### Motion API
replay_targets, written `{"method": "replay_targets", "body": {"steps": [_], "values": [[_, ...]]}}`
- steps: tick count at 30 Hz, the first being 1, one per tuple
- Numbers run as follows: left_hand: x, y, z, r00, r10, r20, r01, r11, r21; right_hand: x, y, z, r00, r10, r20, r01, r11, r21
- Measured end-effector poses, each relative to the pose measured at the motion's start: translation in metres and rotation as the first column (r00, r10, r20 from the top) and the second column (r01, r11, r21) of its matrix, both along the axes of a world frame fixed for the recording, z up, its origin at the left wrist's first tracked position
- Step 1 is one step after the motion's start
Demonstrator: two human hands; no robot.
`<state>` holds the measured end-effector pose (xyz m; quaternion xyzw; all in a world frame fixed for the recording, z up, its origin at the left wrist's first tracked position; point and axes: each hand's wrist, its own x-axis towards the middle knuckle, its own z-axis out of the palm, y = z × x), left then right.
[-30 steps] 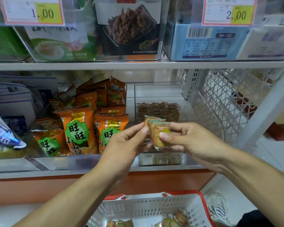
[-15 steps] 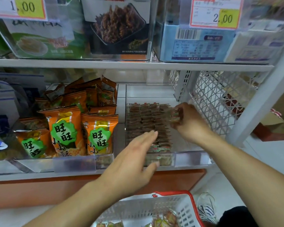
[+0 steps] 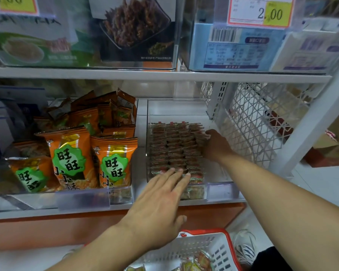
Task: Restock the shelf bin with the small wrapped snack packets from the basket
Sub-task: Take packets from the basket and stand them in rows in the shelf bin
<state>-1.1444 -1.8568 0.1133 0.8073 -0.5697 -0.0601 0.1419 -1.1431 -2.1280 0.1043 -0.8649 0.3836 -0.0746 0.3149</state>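
Observation:
A clear shelf bin (image 3: 220, 191) on the lower shelf holds tight rows of small wrapped snack packets (image 3: 170, 147). My left hand (image 3: 160, 208) is spread flat, and its straight fingertips touch the front row of packets. My right hand (image 3: 216, 145) reaches deep into the bin's right side. Its curled fingers pinch a packet (image 3: 202, 136) against the right column of the rows. Below, a white basket with a red rim (image 3: 204, 232) holds a few more wrapped packets (image 3: 201, 261).
Orange snack bags (image 3: 70, 159) fill the neighbouring bin on the left. A white mesh panel (image 3: 258, 118) and a slanted post (image 3: 309, 126) close off the right side. The upper shelf (image 3: 145, 75) carries boxed goods with price tags. A white shoe (image 3: 245, 245) is beside the basket.
Both hands held one packet in front of the shelf. The right hand carried it into the bin's right rear side, while the left hand let go and flattened onto the front row.

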Motion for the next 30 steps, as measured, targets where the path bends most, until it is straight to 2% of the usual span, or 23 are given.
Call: {"method": "replay_targets", "body": {"steps": [6, 13, 17, 20, 22, 24, 25, 27, 29, 30], "values": [[-0.001, -0.001, 0.001, 1.000, -0.006, 0.020, 0.006, 1.000, 0.007, 0.007, -0.002, -0.003, 0.997, -0.034, 0.071, 0.034, 0.999, 0.002], [-0.001, 0.000, 0.002, 1.000, -0.021, 0.017, 0.021, 0.999, 0.026, 0.007, -0.003, -0.005, 1.000, -0.023, -0.002, 0.023, 0.997, -0.071], [-0.001, 0.002, 0.006, 0.999, -0.024, -0.032, 0.024, 1.000, -0.010, 0.002, -0.001, 0.001, 0.996, 0.085, -0.039, -0.086, 0.995, -0.041], [-0.006, 0.007, 0.018, 0.999, -0.012, -0.042, 0.007, 0.994, -0.112, -0.008, 0.008, 0.013, 0.984, 0.144, -0.102, -0.144, 0.990, 0.009], [-0.011, 0.011, 0.029, 0.999, -0.033, 0.024, 0.037, 0.982, -0.183, -0.016, 0.020, 0.029, 0.981, 0.166, -0.097, -0.177, 0.977, -0.116], [-0.015, 0.016, 0.032, 0.998, -0.059, 0.010, 0.060, 0.967, -0.247, -0.022, 0.038, 0.047, 0.981, 0.169, 0.093, -0.139, 0.954, -0.265], [-0.018, 0.020, 0.030, 0.997, -0.073, -0.033, 0.063, 0.966, -0.252, -0.027, 0.053, 0.054, 0.945, 0.214, 0.248, -0.127, 0.938, -0.324], [-0.023, 0.029, 0.017, 0.988, -0.102, -0.118, 0.087, 0.988, -0.126, -0.044, 0.089, 0.059, 0.738, 0.443, 0.510, -0.194, 0.862, -0.468], [-0.027, 0.042, -0.012, 0.977, -0.108, -0.181, 0.136, 0.979, 0.150, -0.071, 0.130, 0.040, 0.537, 0.686, 0.491, -0.376, 0.716, -0.589], [-0.029, 0.050, -0.030, 0.975, -0.095, -0.200, 0.154, 0.939, 0.309, -0.086, 0.148, 0.020, 0.492, 0.769, 0.408, -0.495, 0.633, -0.596]]}}
